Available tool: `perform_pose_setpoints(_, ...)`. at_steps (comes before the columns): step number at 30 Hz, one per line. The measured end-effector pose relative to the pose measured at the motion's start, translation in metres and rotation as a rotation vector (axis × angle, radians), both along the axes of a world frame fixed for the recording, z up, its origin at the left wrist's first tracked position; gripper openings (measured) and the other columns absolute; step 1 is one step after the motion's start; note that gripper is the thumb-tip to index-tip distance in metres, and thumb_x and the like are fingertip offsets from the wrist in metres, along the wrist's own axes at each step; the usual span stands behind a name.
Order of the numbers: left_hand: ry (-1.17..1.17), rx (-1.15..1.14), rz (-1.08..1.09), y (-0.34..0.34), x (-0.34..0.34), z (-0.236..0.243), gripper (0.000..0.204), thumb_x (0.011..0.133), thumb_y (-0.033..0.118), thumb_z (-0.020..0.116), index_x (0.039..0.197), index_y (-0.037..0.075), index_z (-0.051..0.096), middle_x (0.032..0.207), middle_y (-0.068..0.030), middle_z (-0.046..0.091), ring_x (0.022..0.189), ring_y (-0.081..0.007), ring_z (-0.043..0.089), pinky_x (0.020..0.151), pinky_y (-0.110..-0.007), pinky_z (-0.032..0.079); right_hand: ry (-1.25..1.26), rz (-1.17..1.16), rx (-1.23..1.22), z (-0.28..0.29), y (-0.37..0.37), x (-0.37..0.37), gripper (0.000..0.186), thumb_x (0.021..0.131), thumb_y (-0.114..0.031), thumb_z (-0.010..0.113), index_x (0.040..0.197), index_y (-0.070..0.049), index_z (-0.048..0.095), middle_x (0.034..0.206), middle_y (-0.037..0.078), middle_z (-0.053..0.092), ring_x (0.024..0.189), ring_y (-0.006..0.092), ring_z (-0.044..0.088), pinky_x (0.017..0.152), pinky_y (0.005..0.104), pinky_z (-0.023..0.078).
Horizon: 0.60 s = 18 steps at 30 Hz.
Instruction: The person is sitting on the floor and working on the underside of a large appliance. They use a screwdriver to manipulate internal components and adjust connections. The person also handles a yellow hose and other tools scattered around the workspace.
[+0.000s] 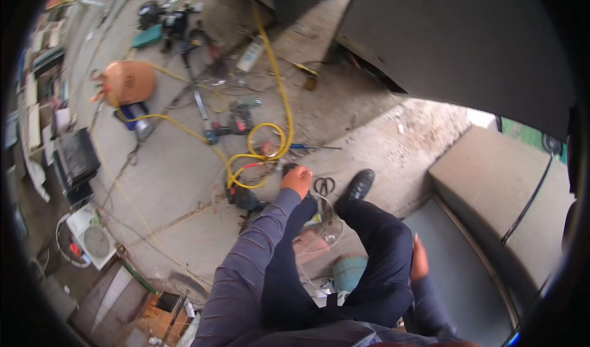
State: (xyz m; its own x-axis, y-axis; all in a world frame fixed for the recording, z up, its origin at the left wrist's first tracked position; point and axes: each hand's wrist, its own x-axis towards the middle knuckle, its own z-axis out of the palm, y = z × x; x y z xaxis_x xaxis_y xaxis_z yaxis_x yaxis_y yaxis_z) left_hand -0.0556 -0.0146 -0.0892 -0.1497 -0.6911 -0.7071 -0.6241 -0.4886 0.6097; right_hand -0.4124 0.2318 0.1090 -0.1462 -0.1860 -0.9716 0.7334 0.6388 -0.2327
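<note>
A dark cabinet [455,46] fills the upper right, well beyond both hands. Below it stands a tan box [491,169], out to the right of the right hand. Between that box and the right leg lies a grey panel [452,252], which is the thing nearest the right hand. The yellow hose [283,92] comes down across the floor and ends in loose loops just beyond the left hand, near its knuckles. Farther off to the left sits an orange tank [130,82], well apart from either hand. A teal bucket [349,270] stands between the legs, and a dark tool [243,197] lies just left of the left hand, close to the forearm. The right hand [420,260] is beside the outer side of the right knee, its fingers straight, unfolded and close together; whether it touches the trousers cannot be told. The left hand [299,180] is over the left shoe, fingers curled inward; it is too blurred to tell whether they pinch anything. A white power strip [251,54] lies far ahead of it. Black scissors [324,186] lie just to its right, apart from the fingers, and a slim screwdriver [298,146] lies just beyond it, next to the hose.
</note>
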Motion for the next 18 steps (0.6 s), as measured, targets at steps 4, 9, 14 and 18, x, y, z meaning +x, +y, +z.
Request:
perform_pose_setpoints(4, 0.098, 0.078, -0.1, -0.009, -0.054, 0.007, 0.027, 0.095, 0.026, 0.066, 0.109, 0.003, 0.069, 0.083, -0.0108, 0.071, 0.075, -0.0219, 0.067, 0.072, -0.036, 0.052, 0.449, 0.458, -0.125, -0.137, -0.115, -0.058, 0.042, 0.107, -0.038, 0.052, 0.072, -0.013, 0.049, 0.057, -0.004, 0.039, 0.043, 0.011, 0.035, 0.042, 0.029, 0.029)
perform_pose_setpoints(9, 0.113, -0.249, -0.711, -0.045, -0.094, 0.03, 0.039, 0.095, 0.033, 0.066, 0.121, 0.003, 0.066, 0.104, -0.0167, 0.07, 0.091, -0.0302, 0.068, 0.08, -0.039, 0.053, 0.963, 1.062, -0.293, -0.288, -0.251, -0.063, 0.041, 0.096, -0.034, 0.064, 0.079, 0.003, 0.064, 0.071, 0.021, 0.064, 0.065, 0.0344, 0.062, 0.066, 0.0477, 0.048)
perform_pose_setpoints(14, 0.337, -0.171, -0.66, -0.097, -0.107, 0.049, 0.04, 0.096, 0.032, 0.064, 0.123, 0.002, 0.065, 0.108, -0.0184, 0.068, 0.096, -0.0374, 0.066, 0.085, -0.043, 0.052, 1.25, 1.148, -0.328, -0.355, -0.316, -0.01, 0.031, 0.094, -0.032, 0.063, 0.085, -0.002, 0.065, 0.082, 0.024, 0.069, 0.081, 0.0462, 0.066, 0.072, 0.0536, 0.052)
perform_pose_setpoints(18, 0.279, -0.343, -0.86, -0.115, -0.093, 0.038, 0.04, 0.096, 0.03, 0.066, 0.122, 0.0, 0.064, 0.106, -0.0186, 0.068, 0.097, -0.0342, 0.066, 0.082, -0.043, 0.052, 1.327, 1.348, -0.659, -0.39, -0.325, 0.02, 0.026, 0.092, -0.03, 0.062, 0.084, -0.005, 0.065, 0.085, 0.018, 0.071, 0.08, 0.0417, 0.068, 0.07, 0.053, 0.053)
